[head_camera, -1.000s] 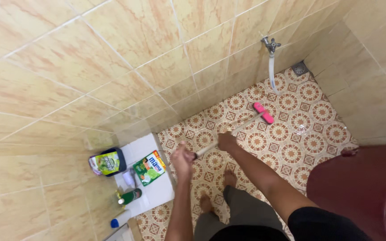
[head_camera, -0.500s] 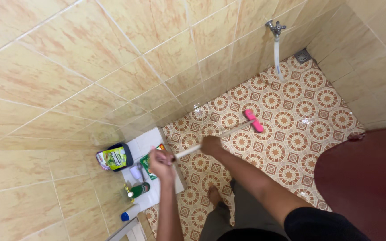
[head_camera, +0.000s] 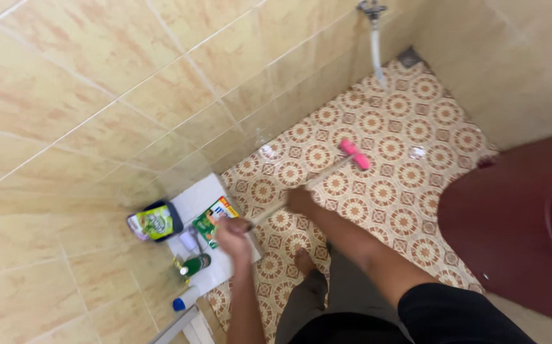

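Note:
Both hands grip a long pale brush handle. My left hand is closed on its near end, over a white ledge. My right hand holds the stick a little further along. The pink brush head rests on the wet, patterned floor tiles ahead of me. My bare foot and grey trouser legs show below the hands.
A white ledge by the left wall carries a dark tub with a green pouch, a green sachet, a green bottle and a blue-capped bottle. A wall tap with hose hangs ahead. A maroon bucket stands right.
The brush head has been drawn back toward me along the floor, and both hands moved left and nearer the ledge. The view has tilted and shifted; the image is blurred now.

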